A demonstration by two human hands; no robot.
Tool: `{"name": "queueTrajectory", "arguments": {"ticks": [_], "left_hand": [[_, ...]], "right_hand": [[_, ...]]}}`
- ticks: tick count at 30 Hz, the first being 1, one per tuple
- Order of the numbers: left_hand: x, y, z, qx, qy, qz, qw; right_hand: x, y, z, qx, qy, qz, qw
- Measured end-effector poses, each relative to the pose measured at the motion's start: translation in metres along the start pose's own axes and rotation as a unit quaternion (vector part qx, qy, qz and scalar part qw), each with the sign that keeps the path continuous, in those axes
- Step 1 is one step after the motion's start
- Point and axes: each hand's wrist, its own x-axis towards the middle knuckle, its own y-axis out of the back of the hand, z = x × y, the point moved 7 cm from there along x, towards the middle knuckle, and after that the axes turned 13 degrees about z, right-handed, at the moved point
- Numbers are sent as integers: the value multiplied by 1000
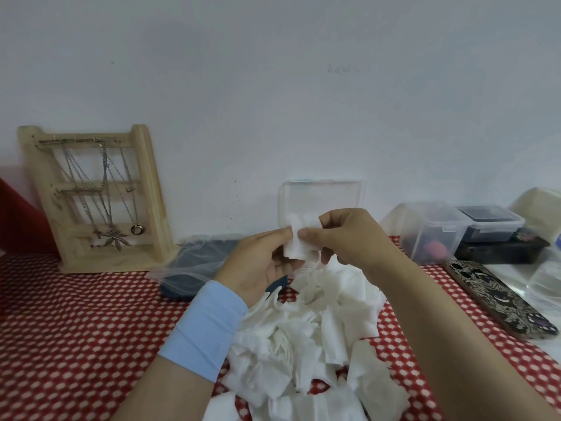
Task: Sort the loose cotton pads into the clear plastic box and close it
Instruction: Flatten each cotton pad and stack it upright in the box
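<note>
Since the big heap of loose cotton pads sits just in front of the clear plastic box, I'd say this job's barely started. In front of the box and a bit left, the left hand pinches a small stack of pads. The right hand pinches the same stack from the box's right side. The lid's up. Maybe a few pads are inside, but I can't really tell. Closing comes way later.
</note>
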Motion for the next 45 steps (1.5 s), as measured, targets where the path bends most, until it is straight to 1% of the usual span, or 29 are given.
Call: {"name": "queueTrajectory", "arguments": {"ticks": [4, 11, 13, 14, 16, 18, 20, 21, 23, 25, 26, 27, 28, 29, 30, 31, 32, 33, 34, 39, 42, 45], "left_hand": [[-2, -3, 0, -3, 11, -19, 1000], [-9, -10, 3, -54, 22, -34, 998], [-12, -13, 5, -60, 24, -52, 997], [-14, -14, 6, -52, 20, -63, 996], [-15, -15, 8, 1, -7, -76, 997], [-14, -12, 10, 52, -35, -69, 996], [-13, -9, 10, 68, -36, -67, 995], [-13, -8, 11, 75, -33, -73, 994], [-13, -7, 11, 86, -22, -79, 993], [-8, 0, 11, 75, -9, -51, 996], [-5, 5, 10, 63, -4, -28, 998], [-2, 9, 10, 51, 0, -5, 999], [1, 14, 10, 39, 3, 13, 999], [3, 17, 10, 23, 6, 27, 999], [5, 20, 10, 4, 11, 39, 999], [6, 21, 10, -15, 15, 48, 999], [7, 22, 11, -30, 16, 54, 998], [8, 22, 11, -36, 15, 57, 998], [7, 22, 11, -33, 13, 58, 998], [5, 22, 9, 24, -9, 63, 998], [6, 24, 10, 42, -20, 77, 996], [6, 25, 10, 53, -25, 88, 994]], "right_hand": [[-1, -1, -2, -14, 0, -15, 1000], [7, 2, 7, -46, -13, 27, 998], [7, 3, 8, -33, -14, 27, 999], [7, 3, 7, -19, -18, 24, 999], [6, 2, 7, -2, -24, 8, 1000], [6, -2, 10, 21, -37, -33, 999], [5, -6, 16, 70, -67, -83, 992], [5, -6, 17, 88, -79, -94, 989], [7, -3, 18, 82, -77, -74, 991], [12, 6, 17, 34, -33, -24, 999], [15, 11, 14, -14, 17, -6, 1000], [14, 16, 8, -85, 78, -9, 993], [12, 16, 4, -167, 131, -45, 976], [7, 12, 5, -245, 149, -110, 952], [1, 10, 14, -310, 135, -181, 924], [-5, 8, 23, -361, 107, -233, 897], [-8, 7, 30, -399, 87, -260, 875], [-10, 5, 34, -420, 79, -263, 865], [-9, 2, 37, -429, 73, -258, 863], [-6, -2, 33, -413, 91, -226, 877], [-1, 7, 26, -351, 93, -188, 913], [5, 13, 16, -259, 101, -133, 951]]}}
